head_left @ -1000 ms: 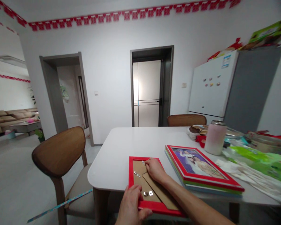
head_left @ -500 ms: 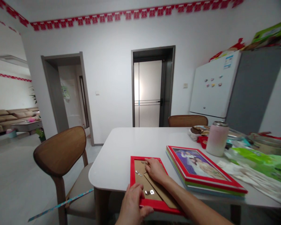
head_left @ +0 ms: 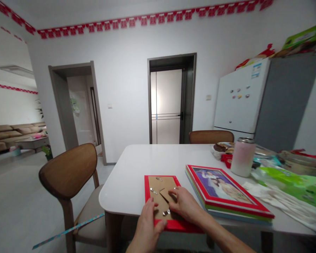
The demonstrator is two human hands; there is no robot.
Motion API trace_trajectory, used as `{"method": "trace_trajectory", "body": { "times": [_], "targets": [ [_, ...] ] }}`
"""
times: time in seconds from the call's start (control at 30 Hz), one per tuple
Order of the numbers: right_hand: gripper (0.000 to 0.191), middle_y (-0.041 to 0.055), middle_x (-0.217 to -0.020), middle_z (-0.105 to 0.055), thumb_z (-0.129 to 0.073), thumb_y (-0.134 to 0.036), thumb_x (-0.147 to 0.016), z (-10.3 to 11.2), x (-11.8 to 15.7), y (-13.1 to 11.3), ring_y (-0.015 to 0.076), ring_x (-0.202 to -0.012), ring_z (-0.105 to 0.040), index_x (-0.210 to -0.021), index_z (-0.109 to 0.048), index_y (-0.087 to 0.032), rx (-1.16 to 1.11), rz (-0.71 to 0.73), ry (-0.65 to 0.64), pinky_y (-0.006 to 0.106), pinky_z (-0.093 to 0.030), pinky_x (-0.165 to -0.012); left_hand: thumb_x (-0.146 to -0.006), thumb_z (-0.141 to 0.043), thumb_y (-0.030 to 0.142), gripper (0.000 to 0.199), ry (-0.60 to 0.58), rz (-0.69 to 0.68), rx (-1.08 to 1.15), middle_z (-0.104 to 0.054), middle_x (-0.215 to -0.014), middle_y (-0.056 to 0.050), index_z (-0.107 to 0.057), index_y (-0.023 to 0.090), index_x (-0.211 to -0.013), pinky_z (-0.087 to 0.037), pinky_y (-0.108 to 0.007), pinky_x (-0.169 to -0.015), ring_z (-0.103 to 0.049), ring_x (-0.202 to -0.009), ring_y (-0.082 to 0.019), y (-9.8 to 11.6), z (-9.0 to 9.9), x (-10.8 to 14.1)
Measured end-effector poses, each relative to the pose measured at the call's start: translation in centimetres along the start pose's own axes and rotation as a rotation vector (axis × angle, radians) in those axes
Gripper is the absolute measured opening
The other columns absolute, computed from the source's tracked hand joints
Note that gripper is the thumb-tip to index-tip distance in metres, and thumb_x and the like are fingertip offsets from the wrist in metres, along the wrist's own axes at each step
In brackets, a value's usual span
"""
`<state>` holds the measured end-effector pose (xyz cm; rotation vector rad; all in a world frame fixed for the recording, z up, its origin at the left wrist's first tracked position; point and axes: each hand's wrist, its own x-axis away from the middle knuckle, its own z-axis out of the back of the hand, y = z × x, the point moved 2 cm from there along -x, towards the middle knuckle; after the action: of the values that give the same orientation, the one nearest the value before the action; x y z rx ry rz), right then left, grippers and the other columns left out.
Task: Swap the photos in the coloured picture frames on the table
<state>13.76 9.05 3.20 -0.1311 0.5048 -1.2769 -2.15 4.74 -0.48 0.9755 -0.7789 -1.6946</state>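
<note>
A red frame (head_left: 183,226) lies face down near the front edge of the white table (head_left: 137,158), its brown backing board (head_left: 160,181) up, with small metal clips on it. My left hand (head_left: 147,223) rests on the frame's lower left corner, fingers apart, thumb on the red border. Over the right part of the backing is my right hand (head_left: 184,203), its fingers bent around the brown stand flap (head_left: 165,195). Right of it sits a stack of frames, the top one a red frame with a photo (head_left: 221,184).
Beyond the stack stand a pink and white bottle (head_left: 242,158), a green plastic bag (head_left: 292,179) and white gloves (head_left: 276,198). A wooden chair (head_left: 71,168) is at the table's left, another (head_left: 212,136) behind it. A patterned strip (head_left: 68,231) crosses the left chair.
My right hand has moved from the frame's top edge down and to the right, onto the flap. The frame has shifted slightly left.
</note>
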Motion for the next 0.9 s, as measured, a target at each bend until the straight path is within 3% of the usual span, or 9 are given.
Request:
{"method": "trace_trajectory", "body": {
  "times": [0.07, 0.23, 0.37, 0.5, 0.67, 0.9],
  "targets": [
    [0.021, 0.0081, -0.076, -0.06, -0.049, -0.022, -0.06, 1.0, -0.4, -0.5, 0.016, -0.072, -0.052, -0.073, -0.064, -0.014, 0.014, 0.031, 0.019, 0.022, -0.036, -0.064, -0.066, -0.052, 0.02, 0.046, 0.056, 0.015, 0.076, -0.044, -0.121, -0.011, -0.043, 0.015, -0.111, -0.034, -0.03, -0.09, -0.046, -0.105, -0.02, 0.1, 0.2, -0.6],
    [0.02, 0.0066, -0.076, -0.059, -0.05, -0.025, -0.063, 2.7, -1.2, -2.9, 0.0151, -0.072, -0.052, -0.072, -0.065, -0.017, -0.029, 0.066, 0.088, 0.022, -0.037, -0.065, -0.068, -0.047, 0.019, 0.034, 0.222, 0.007, 0.254, -0.056, -0.104, -0.008, -0.045, 0.015, -0.102, -0.039, -0.028, -0.083, -0.052, -0.096, -0.018, 0.5, 1.1, -2.7],
    [0.032, 0.0076, -0.088, -0.06, -0.049, -0.034, -0.068, 2.9, -1.2, -4.1, 0.0181, -0.083, -0.052, -0.091, -0.062, -0.017, -0.158, 0.074, 0.082, 0.025, -0.038, -0.073, -0.069, -0.045, 0.021, 0.03, 0.321, 0.039, 0.406, -0.059, -0.097, -0.005, -0.046, 0.015, -0.099, -0.044, -0.027, -0.075, -0.057, -0.086, -0.016, -0.9, 3.5, -3.3],
    [0.036, 0.0107, -0.1, -0.058, -0.043, -0.03, -0.073, 2.0, -0.2, -1.1, 0.02, -0.089, -0.052, -0.103, -0.057, -0.014, -0.085, -0.017, 0.097, 0.028, -0.037, -0.079, -0.07, -0.047, 0.021, 0.029, 0.378, 0.176, 0.344, -0.062, -0.09, -0.004, -0.047, 0.015, -0.099, -0.048, -0.026, -0.065, -0.06, -0.077, -0.016, -3.9, 7.1, -2.7],
    [0.031, 0.0159, -0.088, -0.061, -0.043, -0.023, -0.072, -0.2, 1.2, 3.6, 0.0226, -0.083, -0.055, -0.094, -0.058, -0.009, 0.149, -0.128, 0.006, 0.029, -0.038, -0.074, -0.072, -0.043, 0.014, 0.026, 0.375, 0.264, 0.198, -0.063, -0.086, -0.005, -0.044, 0.014, -0.098, -0.047, -0.024, -0.061, -0.062, -0.07, -0.015, -6.9, 10.2, -1.8],
    [0.042, 0.0181, -0.09, -0.061, -0.039, -0.014, -0.067, -0.9, 0.7, 4.1, 0.0238, -0.085, -0.056, -0.107, -0.049, -0.005, 0.128, -0.227, 0.004, 0.031, -0.038, -0.073, -0.064, -0.055, 0.024, 0.038, 0.361, 0.313, -0.209, -0.061, -0.08, -0.002, -0.046, 0.018, -0.101, -0.043, -0.028, -0.067, -0.059, -0.076, -0.02, -7.7, 12.6, -2.0]
  ]
}}
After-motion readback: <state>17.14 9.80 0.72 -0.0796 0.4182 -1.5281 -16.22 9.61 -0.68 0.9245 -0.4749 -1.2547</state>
